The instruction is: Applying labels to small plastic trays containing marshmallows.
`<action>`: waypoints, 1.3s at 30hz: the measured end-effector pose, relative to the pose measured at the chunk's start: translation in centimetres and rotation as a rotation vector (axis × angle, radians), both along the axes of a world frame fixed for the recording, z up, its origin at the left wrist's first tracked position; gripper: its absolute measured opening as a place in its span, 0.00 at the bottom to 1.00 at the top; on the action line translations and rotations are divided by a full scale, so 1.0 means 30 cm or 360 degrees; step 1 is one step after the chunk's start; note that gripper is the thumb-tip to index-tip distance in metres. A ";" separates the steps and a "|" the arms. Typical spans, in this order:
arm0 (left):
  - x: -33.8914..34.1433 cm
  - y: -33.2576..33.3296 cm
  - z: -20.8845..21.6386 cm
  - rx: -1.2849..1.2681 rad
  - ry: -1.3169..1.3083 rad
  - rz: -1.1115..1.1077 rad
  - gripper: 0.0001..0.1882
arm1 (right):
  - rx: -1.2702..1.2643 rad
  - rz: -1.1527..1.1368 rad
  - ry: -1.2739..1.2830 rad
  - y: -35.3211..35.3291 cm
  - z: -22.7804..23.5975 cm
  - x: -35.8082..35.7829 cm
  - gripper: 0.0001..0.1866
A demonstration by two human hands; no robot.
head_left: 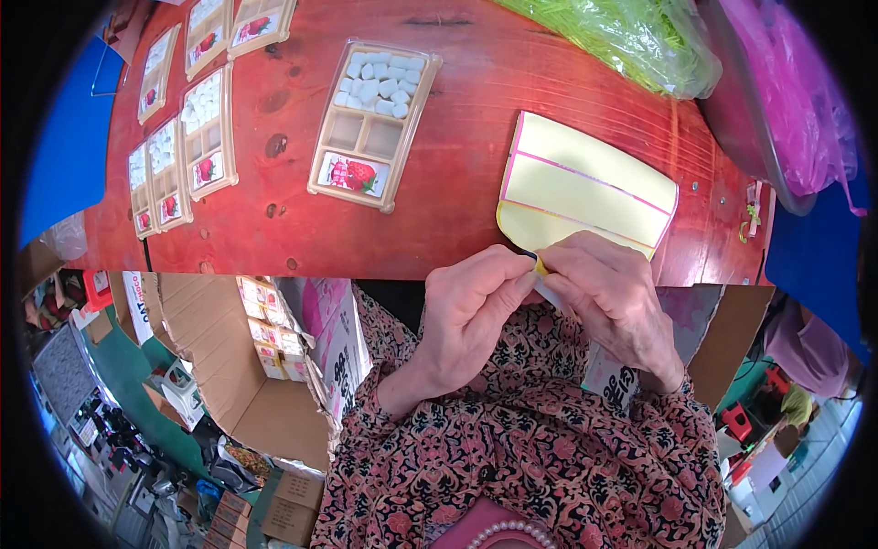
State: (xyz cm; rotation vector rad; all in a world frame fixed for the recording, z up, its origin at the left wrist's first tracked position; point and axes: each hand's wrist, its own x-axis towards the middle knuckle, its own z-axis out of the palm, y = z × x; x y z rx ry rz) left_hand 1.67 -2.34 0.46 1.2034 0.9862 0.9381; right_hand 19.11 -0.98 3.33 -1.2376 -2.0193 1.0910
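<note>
My left hand and my right hand meet in front of my body at the table's near edge. Fingers and thumbs of both are pinched together on a small piece that is white with a yellow and dark edge. Most of it is hidden by the fingers, so its kind cannot be made out. Just beyond my right hand lies a pale yellow sheet with pink lines. Farther off to the left, a beige compartment tray contains white chunks and a card with a strawberry picture.
Several similar trays stand at the red table's left. A clear bag of green strips lies at the far right, beside a metal basin with a pink plastic bag. An open cardboard box with packets stands below left.
</note>
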 end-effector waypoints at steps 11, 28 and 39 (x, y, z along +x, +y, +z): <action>0.001 -0.003 -0.015 0.0176 0.0153 -0.0083 0.03 | 0.0093 0.0161 -0.0258 0.006 0.016 0.009 0.08; 0.007 0.000 -0.031 0.0117 0.0095 -0.0061 0.03 | -0.0323 -0.0171 0.0045 -0.015 -0.013 0.006 0.06; 0.001 0.007 -0.028 -0.0374 -0.0186 -0.0089 0.05 | -0.0278 -0.0356 0.0212 -0.040 -0.040 -0.005 0.08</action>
